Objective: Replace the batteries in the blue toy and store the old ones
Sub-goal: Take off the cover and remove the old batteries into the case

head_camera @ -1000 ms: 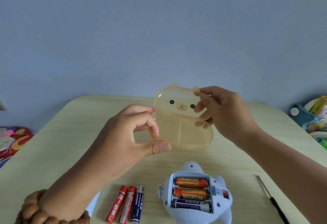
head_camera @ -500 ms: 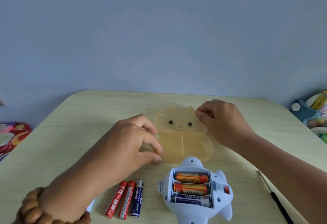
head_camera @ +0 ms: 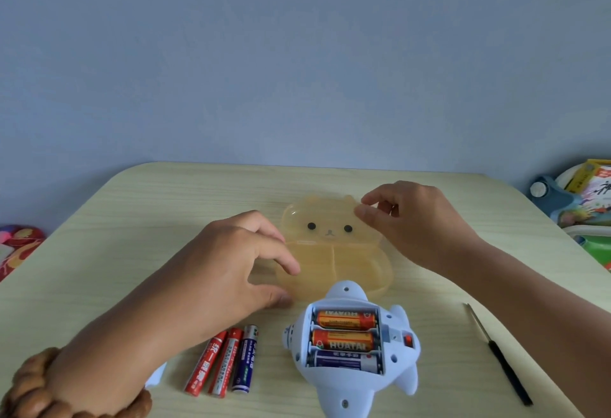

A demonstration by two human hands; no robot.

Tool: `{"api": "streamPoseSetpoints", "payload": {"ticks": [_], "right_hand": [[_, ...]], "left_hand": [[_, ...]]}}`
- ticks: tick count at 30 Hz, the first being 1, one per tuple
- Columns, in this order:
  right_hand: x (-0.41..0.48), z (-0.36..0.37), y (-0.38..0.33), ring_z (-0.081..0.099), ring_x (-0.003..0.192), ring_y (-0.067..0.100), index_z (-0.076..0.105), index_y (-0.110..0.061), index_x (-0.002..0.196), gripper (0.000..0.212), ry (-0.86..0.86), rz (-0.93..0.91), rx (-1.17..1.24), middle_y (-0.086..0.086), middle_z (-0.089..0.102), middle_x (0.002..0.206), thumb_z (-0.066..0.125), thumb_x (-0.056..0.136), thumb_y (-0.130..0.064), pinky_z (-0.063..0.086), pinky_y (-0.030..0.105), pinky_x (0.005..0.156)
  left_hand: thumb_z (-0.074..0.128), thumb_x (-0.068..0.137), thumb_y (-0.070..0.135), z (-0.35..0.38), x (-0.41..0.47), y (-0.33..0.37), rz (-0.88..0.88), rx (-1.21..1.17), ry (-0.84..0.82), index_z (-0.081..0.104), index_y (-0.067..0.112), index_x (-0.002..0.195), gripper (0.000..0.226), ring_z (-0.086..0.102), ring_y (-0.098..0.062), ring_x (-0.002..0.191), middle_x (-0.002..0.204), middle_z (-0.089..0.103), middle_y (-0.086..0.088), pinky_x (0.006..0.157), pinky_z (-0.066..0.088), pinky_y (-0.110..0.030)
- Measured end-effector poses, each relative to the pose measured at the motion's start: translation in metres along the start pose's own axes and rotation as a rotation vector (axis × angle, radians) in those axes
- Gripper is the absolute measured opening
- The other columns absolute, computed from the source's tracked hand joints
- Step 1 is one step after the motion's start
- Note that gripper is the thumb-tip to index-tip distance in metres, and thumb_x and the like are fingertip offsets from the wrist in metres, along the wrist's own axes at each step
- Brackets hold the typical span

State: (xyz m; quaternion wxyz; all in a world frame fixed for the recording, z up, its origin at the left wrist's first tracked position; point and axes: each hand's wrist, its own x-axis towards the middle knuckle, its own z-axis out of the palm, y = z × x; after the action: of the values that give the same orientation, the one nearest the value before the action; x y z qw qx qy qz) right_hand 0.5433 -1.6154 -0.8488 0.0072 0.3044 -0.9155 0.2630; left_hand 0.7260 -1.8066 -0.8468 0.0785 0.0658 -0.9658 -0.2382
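Note:
The blue toy lies belly-up at the table's front with its battery bay uncovered. Three batteries sit inside, two orange and one dark blue. To its left, three loose batteries lie side by side, two red and one dark blue. Just behind the toy a translucent yellow bear-face box rests on the table, its divided tray empty and its lid folded back flat. My left hand grips the tray's left edge between thumb and fingers. My right hand pinches the lid's right ear.
A thin black screwdriver lies at the right front of the pale wooden table. A pale plastic piece shows under my left wrist. Toys and packets are piled off the right edge, a colourful cloth off the left.
The open box, held up in the air a second ago, has come down onto the table behind the toy. Both hands came down with it and the lid now lies back flat.

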Motion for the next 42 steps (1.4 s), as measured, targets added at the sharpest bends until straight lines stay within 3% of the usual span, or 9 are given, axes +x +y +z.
{"api": "streamPoseSetpoints", "payload": {"ticks": [5, 9, 11, 17, 20, 27, 32, 36, 42], "right_hand": [[-0.055, -0.034, -0.019, 0.060, 0.084, -0.001, 0.064, -0.041, 0.115, 0.050, 0.110, -0.193, -0.014, -0.020, 0.060, 0.097, 0.042, 0.085, -0.074, 0.045, 0.015, 0.066], [-0.110, -0.050, -0.038, 0.061, 0.095, -0.005, 0.059, -0.052, 0.118, 0.066, -0.123, -0.249, 0.132, -0.028, 0.061, 0.107, 0.049, 0.066, -0.090, 0.049, 0.008, 0.071], [-0.119, -0.042, -0.037, 0.062, 0.091, -0.009, 0.056, -0.054, 0.123, 0.077, -0.237, -0.242, 0.105, -0.031, 0.059, 0.111, 0.053, 0.058, -0.094, 0.051, 0.009, 0.064], [-0.122, -0.038, -0.033, 0.064, 0.084, 0.003, 0.061, -0.056, 0.118, 0.073, -0.308, -0.187, 0.199, -0.022, 0.063, 0.105, 0.086, 0.050, -0.065, 0.052, 0.013, 0.061], [-0.122, -0.039, -0.035, 0.068, 0.085, 0.006, 0.065, -0.052, 0.115, 0.072, -0.328, -0.182, 0.253, -0.020, 0.066, 0.103, 0.093, 0.049, -0.053, 0.057, 0.023, 0.065], [-0.126, -0.039, -0.031, 0.069, 0.081, 0.008, 0.066, -0.050, 0.110, 0.072, -0.331, -0.123, 0.307, -0.021, 0.067, 0.103, 0.097, 0.046, -0.044, 0.058, 0.023, 0.065], [-0.128, -0.039, -0.031, 0.067, 0.076, 0.003, 0.069, -0.048, 0.103, 0.066, -0.332, -0.127, 0.345, -0.023, 0.066, 0.099, 0.099, 0.046, -0.035, 0.049, 0.007, 0.058], [-0.129, -0.038, -0.031, 0.068, 0.083, 0.008, 0.068, -0.046, 0.106, 0.067, -0.314, -0.158, 0.330, -0.016, 0.067, 0.102, 0.098, 0.047, -0.037, 0.053, 0.013, 0.061], [-0.131, -0.037, -0.028, 0.067, 0.084, 0.010, 0.069, -0.045, 0.109, 0.069, -0.275, -0.192, 0.338, -0.015, 0.066, 0.102, 0.098, 0.048, -0.035, 0.057, 0.021, 0.062]], "left_hand": [[0.078, 0.072, 0.052, -0.007, -0.010, 0.000, 0.020, -0.006, 0.029, 0.064, 0.060, 0.101, 0.034, 0.050, 0.015, 0.105, 0.118, 0.048, 0.039, 0.086, 0.045, -0.017], [0.070, 0.071, 0.058, -0.014, -0.021, 0.023, 0.052, -0.076, 0.167, 0.067, 0.054, 0.096, 0.026, 0.058, 0.005, 0.096, 0.107, 0.061, 0.030, 0.072, 0.046, -0.016], [0.064, 0.070, 0.067, -0.013, -0.025, 0.043, 0.071, -0.070, 0.163, 0.066, 0.052, 0.093, 0.028, 0.058, 0.007, 0.090, 0.100, 0.061, 0.028, 0.064, 0.042, -0.013], [0.063, 0.064, 0.066, 0.004, -0.022, 0.076, 0.039, -0.098, 0.117, 0.063, 0.045, 0.089, 0.032, 0.051, 0.010, 0.068, 0.098, 0.046, 0.041, 0.053, 0.036, -0.011], [0.067, 0.065, 0.063, 0.011, -0.022, 0.083, -0.006, -0.128, 0.142, 0.059, 0.042, 0.086, 0.031, 0.047, 0.014, 0.074, 0.098, 0.040, 0.047, 0.057, 0.036, -0.010], [0.072, 0.070, 0.043, 0.011, -0.019, 0.085, -0.028, -0.200, 0.085, 0.057, 0.038, 0.084, 0.021, 0.049, 0.016, 0.069, 0.087, 0.044, 0.051, 0.060, 0.036, -0.004], [0.070, 0.067, 0.043, 0.017, -0.020, 0.089, -0.065, -0.226, 0.117, 0.055, 0.037, 0.081, 0.022, 0.049, 0.012, 0.062, 0.079, 0.048, 0.046, 0.055, 0.037, -0.005], [0.070, 0.068, 0.043, 0.023, -0.019, 0.092, -0.105, -0.209, 0.166, 0.053, 0.037, 0.079, 0.021, 0.049, 0.008, 0.065, 0.078, 0.055, 0.021, 0.052, 0.037, -0.010], [0.062, 0.065, 0.048, 0.029, -0.020, 0.099, -0.136, -0.150, 0.205, 0.047, 0.036, 0.079, 0.023, 0.050, -0.001, 0.070, 0.088, 0.052, 0.016, 0.056, 0.032, -0.017]]}}
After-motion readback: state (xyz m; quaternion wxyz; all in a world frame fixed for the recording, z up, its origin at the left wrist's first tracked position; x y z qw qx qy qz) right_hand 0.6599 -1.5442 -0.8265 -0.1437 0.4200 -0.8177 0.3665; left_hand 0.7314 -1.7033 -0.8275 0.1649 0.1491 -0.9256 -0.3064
